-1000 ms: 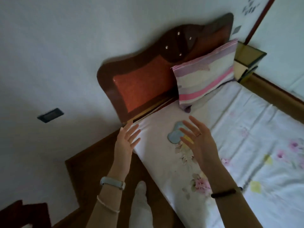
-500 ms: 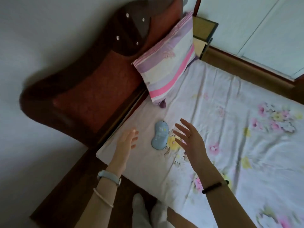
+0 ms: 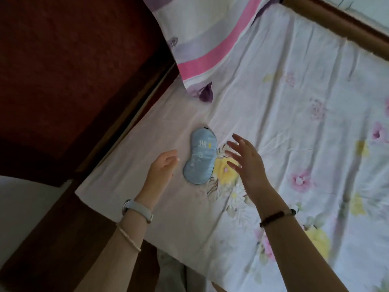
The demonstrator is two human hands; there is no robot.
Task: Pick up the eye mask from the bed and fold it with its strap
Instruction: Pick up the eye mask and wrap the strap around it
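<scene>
A light blue eye mask [image 3: 201,155] lies flat on the floral bed sheet [image 3: 294,127], near the bed's head corner. Only a dark tip of its strap shows at the far end; the rest is hidden under the mask. My left hand [image 3: 163,167] hovers just left of the mask, fingers loosely curved, holding nothing. My right hand [image 3: 246,161] is spread open just right of the mask, above a yellow flower print. Neither hand touches the mask.
A striped pink and purple pillow [image 3: 208,36] leans at the head of the bed, above the mask. The dark red padded headboard [image 3: 73,70] fills the left. A wooden bed rail [image 3: 341,26] runs along the far side. The mattress edge lies near my forearms.
The view has dropped closer to the bed. Both hands have moved in, and now flank the mask on either side. The mask has not moved.
</scene>
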